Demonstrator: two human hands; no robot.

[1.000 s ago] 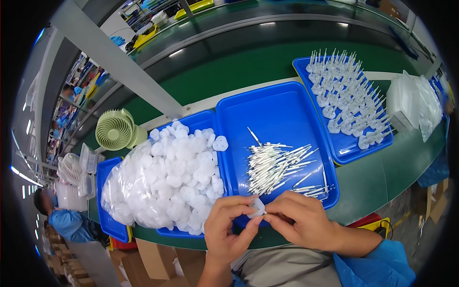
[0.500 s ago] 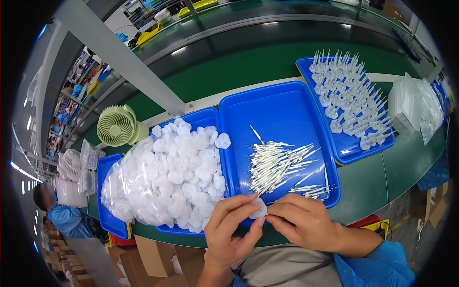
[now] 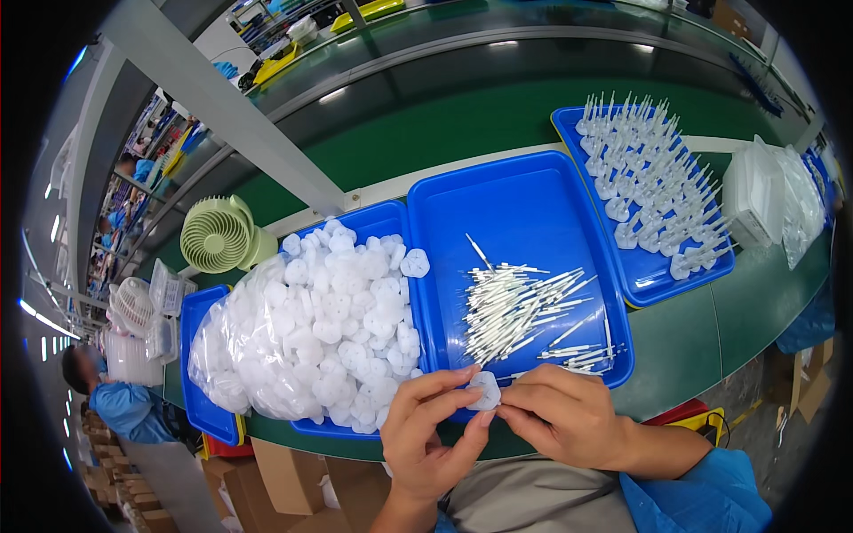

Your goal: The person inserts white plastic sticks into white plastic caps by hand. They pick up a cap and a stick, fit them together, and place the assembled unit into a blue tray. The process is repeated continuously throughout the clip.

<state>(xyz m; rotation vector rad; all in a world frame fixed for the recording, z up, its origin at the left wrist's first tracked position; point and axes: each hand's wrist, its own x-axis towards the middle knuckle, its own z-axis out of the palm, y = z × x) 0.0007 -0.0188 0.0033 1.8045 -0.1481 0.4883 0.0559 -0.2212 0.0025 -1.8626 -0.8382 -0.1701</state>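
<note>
A translucent white plastic disc (image 3: 484, 390) is pinched between the thumb and fingers of my left hand (image 3: 433, 428), above the near edge of the middle tray. My right hand (image 3: 562, 414) is closed in a pinch at the disc's right edge; what sits between its fingertips is hidden. Just beyond both hands, a heap of thin white sticks (image 3: 511, 306) with fine tips lies in the blue middle tray (image 3: 493, 200). To the left, many similar discs (image 3: 342, 311) spill from a clear plastic bag (image 3: 235, 346) over another blue tray.
In a blue tray (image 3: 653, 289) at the right stand discs with upright sticks (image 3: 644, 186) in rows. A white plastic box (image 3: 751, 195) is beside it. A green fan (image 3: 218, 235) stands behind the bag, near a grey post (image 3: 240, 115). Cardboard boxes (image 3: 280, 475) lie below the bench; a person (image 3: 129, 409) sits far left.
The disc in my left hand has turned to show more of its flat face. Both hands stay together in nearly the same place.
</note>
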